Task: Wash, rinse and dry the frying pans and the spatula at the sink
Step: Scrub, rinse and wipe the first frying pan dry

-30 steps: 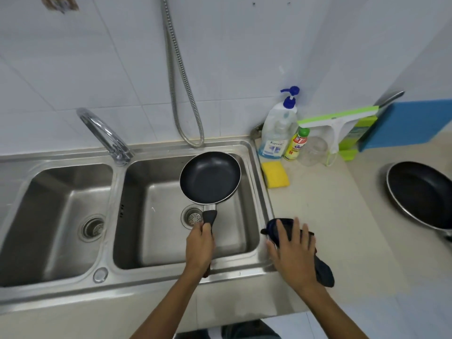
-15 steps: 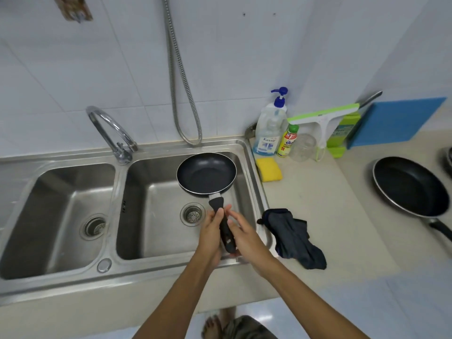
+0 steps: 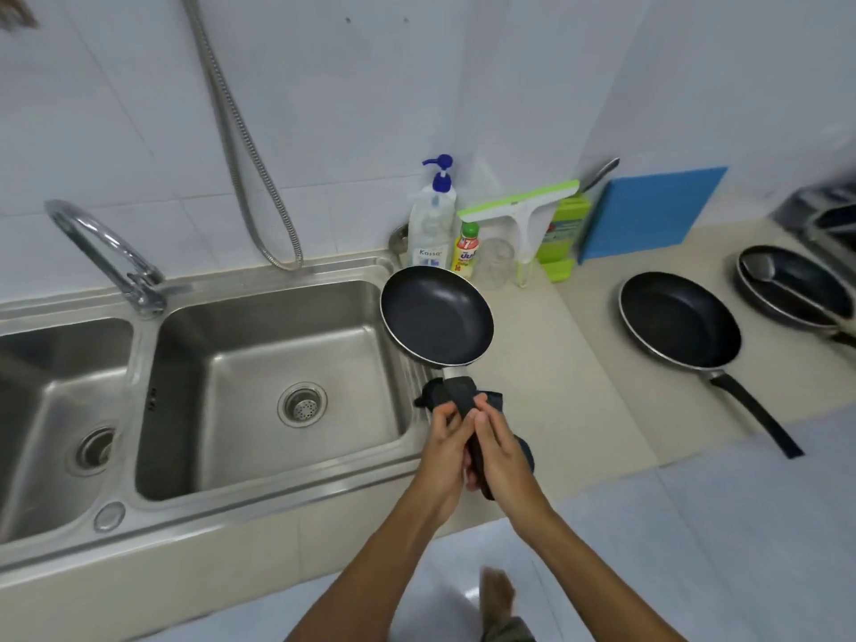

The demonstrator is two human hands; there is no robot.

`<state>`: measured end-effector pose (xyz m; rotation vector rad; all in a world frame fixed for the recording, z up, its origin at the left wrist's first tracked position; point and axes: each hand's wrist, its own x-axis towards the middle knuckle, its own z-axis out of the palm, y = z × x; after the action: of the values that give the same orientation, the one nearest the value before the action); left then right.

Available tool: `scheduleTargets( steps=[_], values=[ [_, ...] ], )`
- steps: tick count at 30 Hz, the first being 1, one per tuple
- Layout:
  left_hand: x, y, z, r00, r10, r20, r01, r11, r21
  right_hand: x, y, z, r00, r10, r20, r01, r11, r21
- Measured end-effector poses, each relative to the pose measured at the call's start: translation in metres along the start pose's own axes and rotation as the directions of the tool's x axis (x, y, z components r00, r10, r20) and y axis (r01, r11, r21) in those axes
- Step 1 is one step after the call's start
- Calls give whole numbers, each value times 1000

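A double stainless-steel sink (image 3: 278,456) sits left of the beige worktop (image 3: 579,386), where a large black frying pan (image 3: 678,324) lies well to the right. The small black frying pan (image 3: 435,315) hangs over the sink's right rim. The left hand (image 3: 444,451) and right hand (image 3: 502,451) both grip its dark handle, above a crumpled dark cloth (image 3: 525,451).

Soap btl (image 3: 432,227), squeegee (image 3: 519,205), blue board (image 3: 651,210) by wall.

Quick count: three frying pans (small pan (image 3: 437,317), bigger pan (image 3: 681,322), far pan (image 3: 808,296)), two sink basins (left basin (image 3: 55,363), right basin (image 3: 241,363)), two bottles (pump bottle (image 3: 433,229), green-capped bottle (image 3: 467,250)), one faucet (image 3: 102,247), one squeegee (image 3: 519,206) and one spatula (image 3: 757,270).
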<state>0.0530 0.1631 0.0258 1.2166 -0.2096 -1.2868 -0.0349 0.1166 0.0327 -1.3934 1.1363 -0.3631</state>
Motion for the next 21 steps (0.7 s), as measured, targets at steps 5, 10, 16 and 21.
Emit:
scheduleTargets(
  steps=[5, 10, 16, 21],
  values=[
    [24, -26, 73, 998, -55, 26, 54, 998, 10, 20, 15, -75, 1000, 28, 6, -29, 999, 32],
    [53, -61, 129, 997, -81, 6, 81, 997, -5, 45, 43, -140, 1000, -20, -17, 18, 996, -88],
    [75, -94, 149, 998, -58, 10, 58, 998, -25, 69, 75, -179, 995, -26, 95, 43, 984, -175],
    [89, -97, 152, 997, -75, -16, 76, 996, 53, 83, 81, -191, 990, -23, 142, 49, 983, -179]
  ],
)
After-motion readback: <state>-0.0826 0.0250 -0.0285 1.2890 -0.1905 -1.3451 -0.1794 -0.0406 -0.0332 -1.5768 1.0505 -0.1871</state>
